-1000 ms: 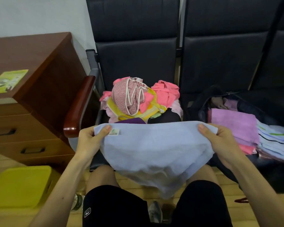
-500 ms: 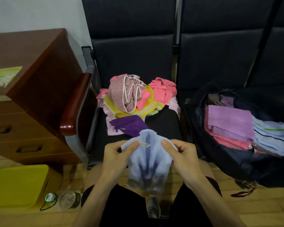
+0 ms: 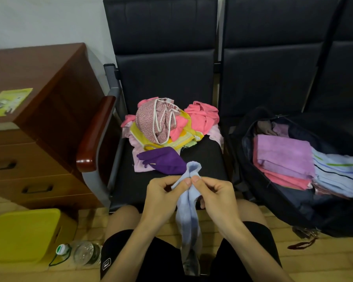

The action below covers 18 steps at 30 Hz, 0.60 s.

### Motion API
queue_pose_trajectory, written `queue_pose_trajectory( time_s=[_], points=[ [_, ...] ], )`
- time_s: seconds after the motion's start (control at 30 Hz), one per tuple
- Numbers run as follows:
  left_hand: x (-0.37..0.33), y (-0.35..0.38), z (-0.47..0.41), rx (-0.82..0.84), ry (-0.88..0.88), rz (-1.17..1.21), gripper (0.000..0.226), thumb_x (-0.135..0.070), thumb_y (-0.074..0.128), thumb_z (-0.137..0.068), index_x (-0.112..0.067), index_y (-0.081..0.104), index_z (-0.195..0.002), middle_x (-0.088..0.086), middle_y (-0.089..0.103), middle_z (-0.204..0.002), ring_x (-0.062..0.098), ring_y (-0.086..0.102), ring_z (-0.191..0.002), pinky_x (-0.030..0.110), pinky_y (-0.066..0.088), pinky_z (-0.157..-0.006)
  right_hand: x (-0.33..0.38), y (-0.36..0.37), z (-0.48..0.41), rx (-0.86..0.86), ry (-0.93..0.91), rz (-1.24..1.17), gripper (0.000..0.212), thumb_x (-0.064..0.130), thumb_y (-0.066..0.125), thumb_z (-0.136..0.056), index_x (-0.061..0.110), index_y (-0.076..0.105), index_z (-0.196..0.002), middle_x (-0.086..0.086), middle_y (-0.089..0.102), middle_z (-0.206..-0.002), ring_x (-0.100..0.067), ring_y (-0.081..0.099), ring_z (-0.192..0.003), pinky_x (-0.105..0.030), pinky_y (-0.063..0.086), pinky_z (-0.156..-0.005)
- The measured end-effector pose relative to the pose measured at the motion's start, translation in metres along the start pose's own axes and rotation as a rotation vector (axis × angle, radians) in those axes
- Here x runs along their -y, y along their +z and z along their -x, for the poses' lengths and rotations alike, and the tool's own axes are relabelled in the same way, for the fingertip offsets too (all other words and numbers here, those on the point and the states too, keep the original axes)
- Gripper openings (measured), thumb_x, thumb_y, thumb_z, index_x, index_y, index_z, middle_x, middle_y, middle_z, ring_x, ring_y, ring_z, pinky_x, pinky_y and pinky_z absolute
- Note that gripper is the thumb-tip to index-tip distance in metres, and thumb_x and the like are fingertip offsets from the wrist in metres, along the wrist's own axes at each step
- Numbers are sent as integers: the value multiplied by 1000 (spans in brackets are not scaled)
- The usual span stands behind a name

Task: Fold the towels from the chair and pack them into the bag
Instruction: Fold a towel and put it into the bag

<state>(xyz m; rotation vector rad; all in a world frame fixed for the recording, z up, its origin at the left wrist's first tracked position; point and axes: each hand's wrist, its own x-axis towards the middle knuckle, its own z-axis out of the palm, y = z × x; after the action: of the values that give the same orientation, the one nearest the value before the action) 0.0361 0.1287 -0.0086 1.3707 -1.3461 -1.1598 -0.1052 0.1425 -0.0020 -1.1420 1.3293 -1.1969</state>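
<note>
A light blue towel (image 3: 189, 220) hangs doubled between my knees. My left hand (image 3: 163, 197) and my right hand (image 3: 214, 195) pinch its top corners together, thumbs touching, just in front of the black chair seat (image 3: 202, 159). On that seat lies a heap of unfolded towels (image 3: 167, 123) in pink, yellow and patterned cloth, with a purple towel (image 3: 163, 158) at its near edge. On the neighbouring seat to the right an open dark bag (image 3: 293, 206) holds folded towels: a lilac one (image 3: 283, 153) on pink ones, and striped pale blue ones (image 3: 338, 176).
A wooden drawer cabinet (image 3: 39, 123) stands at the left beside the chair's wooden armrest (image 3: 94, 135). A yellow box (image 3: 22, 235) and a plastic bottle (image 3: 80, 253) lie on the floor at lower left. My knees in black shorts fill the bottom.
The blue towel was held spread wide; my hands have come together, bringing its two top corners to meet, so it now hangs as a narrow doubled strip.
</note>
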Motion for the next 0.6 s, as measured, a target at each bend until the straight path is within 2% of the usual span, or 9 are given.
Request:
queue_pose_trajectory(
  time_s=[0.03, 0.1, 0.17, 0.27, 0.33, 0.43, 0.47, 0.53, 0.6],
  points=[
    [0, 0, -1, -2, 23, -18, 22, -33, 70, -86, -16, 73, -73, -11, 70, -64, -2, 63, -61, 10, 50, -60, 1, 1, 0, -4, 14, 6, 37, 18, 63, -95, -11, 64, -71, -27, 58, -62, -22, 54, -54, -31, 47, -56],
    [-2, 1, 0, 1, 31, -28, 15, -21, 69, -89, -20, 74, -75, -7, 71, -66, -1, 65, -64, 11, 50, -61, 3, 3, 2, -6, 50, 30, 32, 18, 60, -96, 5, 66, -67, -6, 62, -54, -8, 58, -51, -18, 48, -53],
    [-3, 1, 1, 22, 79, 22, 15, -23, 67, -91, -14, 77, -84, 0, 74, -73, 8, 69, -70, 19, 53, -64, 6, 4, 4, 13, 61, 10, 27, 19, 58, -97, 12, 72, -75, 4, 70, -62, -8, 67, -59, -17, 53, -57],
    [-5, -4, 3, 96, 128, 31, 22, -25, 71, -86, -9, 76, -100, 7, 75, -85, 22, 71, -82, 30, 58, -73, 13, 7, 4, 36, 89, -85, 29, 30, 57, -95, 13, 78, -84, -6, 77, -80, -21, 74, -79, -35, 61, -74],
    [-6, -6, 2, 141, 120, 37, 25, -17, 78, -81, -9, 74, -104, 6, 76, -90, 22, 72, -86, 32, 59, -77, 20, 6, 4, 52, 134, -146, 42, 46, 47, -92, 20, 77, -79, -6, 76, -82, -18, 74, -78, -32, 61, -73],
    [-4, -9, -3, 49, 157, -38, 15, -16, 77, -83, -15, 76, -98, 6, 74, -86, 24, 70, -81, 36, 59, -74, 29, 1, 4, 188, 193, -223, 56, 59, 34, -84, 21, 74, -91, -6, 77, -94, -15, 74, -89, -27, 59, -72],
    [-3, -10, -5, 33, 180, -74, 9, -18, 73, -87, -15, 76, -95, 7, 73, -83, 24, 68, -79, 36, 58, -72, 31, -1, 4, 214, 208, -231, 53, 59, 37, -82, 22, 73, -95, -5, 77, -98, -15, 73, -93, -28, 59, -75],
    [-6, -13, -8, 54, 205, -88, 15, -21, 64, -93, -14, 76, -95, 6, 73, -83, 21, 68, -79, 31, 56, -71, 33, -6, 4, 233, 203, -240, 47, 53, 45, -86, 18, 72, -103, -5, 77, -101, -16, 73, -97, -31, 59, -79],
    [-13, -17, -12, 100, 192, -61, 21, -22, 57, -97, -14, 76, -99, 2, 75, -89, 17, 70, -87, 26, 56, -75, 30, -15, 1, 189, 171, -217, 36, 38, 51, -95, 12, 73, -105, -9, 77, -97, -19, 73, -97, -29, 59, -78]
  ],
)
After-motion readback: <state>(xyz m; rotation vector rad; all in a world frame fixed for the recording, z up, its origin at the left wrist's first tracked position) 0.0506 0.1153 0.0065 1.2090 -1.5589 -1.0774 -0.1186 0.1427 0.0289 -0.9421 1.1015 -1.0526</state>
